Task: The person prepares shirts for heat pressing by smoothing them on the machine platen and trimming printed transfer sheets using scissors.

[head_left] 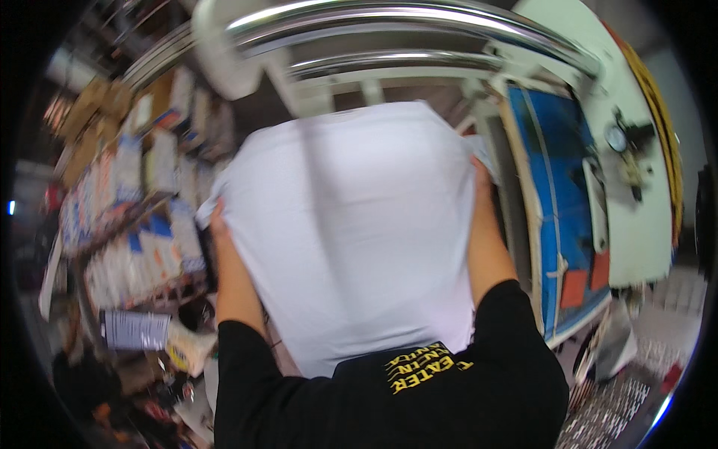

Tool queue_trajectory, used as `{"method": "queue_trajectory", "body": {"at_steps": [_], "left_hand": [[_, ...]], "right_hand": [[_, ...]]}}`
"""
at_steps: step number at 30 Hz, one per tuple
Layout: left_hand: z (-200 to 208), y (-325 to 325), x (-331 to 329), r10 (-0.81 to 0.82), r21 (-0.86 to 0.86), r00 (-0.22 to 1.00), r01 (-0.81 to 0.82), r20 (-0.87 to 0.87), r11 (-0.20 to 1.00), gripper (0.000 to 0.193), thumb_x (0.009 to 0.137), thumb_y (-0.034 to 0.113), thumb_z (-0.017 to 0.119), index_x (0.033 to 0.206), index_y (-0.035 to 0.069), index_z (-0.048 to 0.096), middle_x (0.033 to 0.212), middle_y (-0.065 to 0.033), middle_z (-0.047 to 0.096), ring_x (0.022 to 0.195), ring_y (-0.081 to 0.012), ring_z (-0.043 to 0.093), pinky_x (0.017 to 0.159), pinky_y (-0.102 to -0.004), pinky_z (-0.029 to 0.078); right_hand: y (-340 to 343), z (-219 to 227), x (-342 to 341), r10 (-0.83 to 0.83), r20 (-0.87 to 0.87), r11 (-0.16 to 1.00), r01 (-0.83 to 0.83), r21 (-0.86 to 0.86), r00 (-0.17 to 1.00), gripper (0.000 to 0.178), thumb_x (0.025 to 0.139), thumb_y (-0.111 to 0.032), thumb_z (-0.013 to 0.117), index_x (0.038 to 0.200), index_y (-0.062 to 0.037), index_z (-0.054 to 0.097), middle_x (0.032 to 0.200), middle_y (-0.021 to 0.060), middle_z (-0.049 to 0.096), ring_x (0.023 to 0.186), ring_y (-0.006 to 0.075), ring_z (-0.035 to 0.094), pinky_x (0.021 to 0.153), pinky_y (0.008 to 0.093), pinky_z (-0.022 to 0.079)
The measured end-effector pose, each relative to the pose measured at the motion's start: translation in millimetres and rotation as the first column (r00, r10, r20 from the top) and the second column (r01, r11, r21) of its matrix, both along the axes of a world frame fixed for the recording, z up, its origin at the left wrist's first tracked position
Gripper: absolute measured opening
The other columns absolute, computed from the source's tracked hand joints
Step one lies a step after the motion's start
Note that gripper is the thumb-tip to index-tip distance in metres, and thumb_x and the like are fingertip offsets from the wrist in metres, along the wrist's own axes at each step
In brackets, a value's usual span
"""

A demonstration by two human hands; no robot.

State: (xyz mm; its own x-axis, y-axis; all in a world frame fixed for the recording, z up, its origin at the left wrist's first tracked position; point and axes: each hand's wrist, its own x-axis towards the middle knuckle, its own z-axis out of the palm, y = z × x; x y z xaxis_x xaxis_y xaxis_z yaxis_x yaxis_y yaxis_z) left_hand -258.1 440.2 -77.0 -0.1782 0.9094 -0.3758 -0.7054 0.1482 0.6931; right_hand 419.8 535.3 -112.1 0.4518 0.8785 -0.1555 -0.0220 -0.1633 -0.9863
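A white T-shirt (374,217) is spread wide in front of my chest, its neck edge away from me and its lower part close to my body. My left hand (218,217) is closed on the shirt's left side, near the sleeve. On the opposite side, my right hand (481,178) grips the fabric by the other sleeve, higher up. Folds of cloth partly hide the fingers of both hands. The fabric hangs fairly taut between them, with a soft shadow running down it left of the middle.
Beyond the shirt run thick shiny metal rollers (404,26) on a white machine frame. At right stand a wood-edged blue panel (557,217) and a white machine side with a round gauge (616,138). Shelves (142,217) of stacked packages fill the left.
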Motion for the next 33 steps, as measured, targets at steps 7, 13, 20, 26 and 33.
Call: {"method": "queue_trajectory", "body": {"at_steps": [7,13,20,26,33], "left_hand": [[-13.5,-18.7,-9.9,0.227,0.048,0.973,-0.224,-0.050,0.973,0.037,0.098,0.020,0.054,0.124,-0.005,0.057,0.122,-0.0184,0.063,0.109,-0.0297,0.063,0.099,-0.0406,0.049],[9.8,-14.4,9.4,0.186,0.020,0.981,-0.188,0.059,0.982,0.038,0.098,0.020,0.055,0.125,-0.006,0.055,0.120,-0.0188,0.064,0.106,-0.0303,0.065,0.094,-0.0409,0.052],[0.2,-13.4,-11.7,0.083,-0.026,0.995,-0.082,0.061,0.996,0.039,0.098,0.022,0.055,0.127,-0.005,0.054,0.120,-0.0191,0.064,0.106,-0.0309,0.065,0.094,-0.0418,0.053],[-28.2,-7.5,5.2,0.093,-0.372,0.974,-0.166,-0.205,0.913,0.040,0.099,0.024,0.054,0.128,-0.003,0.054,0.120,-0.0192,0.064,0.106,-0.0314,0.064,0.094,-0.0422,0.053],[43.3,-134.1,126.9,-0.320,-0.441,0.947,0.291,0.009,0.849,0.046,0.098,0.038,0.052,0.128,0.003,0.058,0.122,-0.0117,0.064,0.105,-0.0240,0.064,0.091,-0.0417,0.053]], "right_hand": [[-1.0,42.2,-5.1,0.133,-0.470,0.933,-0.270,-0.236,0.873,0.054,0.099,-0.037,0.041,0.128,0.0057,0.055,0.123,0.0199,0.063,0.108,0.0328,0.065,0.099,0.0397,0.049],[1.8,23.5,13.7,0.125,-0.572,0.969,-0.224,-0.106,0.811,0.050,0.097,-0.033,0.049,0.126,0.0070,0.057,0.119,0.0185,0.065,0.106,0.0304,0.065,0.098,0.0380,0.049],[5.3,-4.8,9.7,0.068,-0.351,0.984,-0.120,-0.128,0.934,0.049,0.094,-0.031,0.054,0.126,0.0072,0.057,0.117,0.0177,0.066,0.107,0.0300,0.064,0.098,0.0377,0.049],[4.4,7.9,-9.4,0.100,0.277,0.967,-0.027,-0.255,0.956,0.050,0.093,-0.031,0.060,0.129,0.0035,0.055,0.122,0.0167,0.064,0.116,0.0303,0.059,0.103,0.0393,0.044],[-143.2,85.8,-41.5,0.151,-0.620,0.870,-0.402,-0.287,0.770,0.054,0.100,-0.040,0.051,0.134,0.0026,0.048,0.129,0.0148,0.060,0.115,0.0248,0.060,0.101,0.0400,0.046]]}}
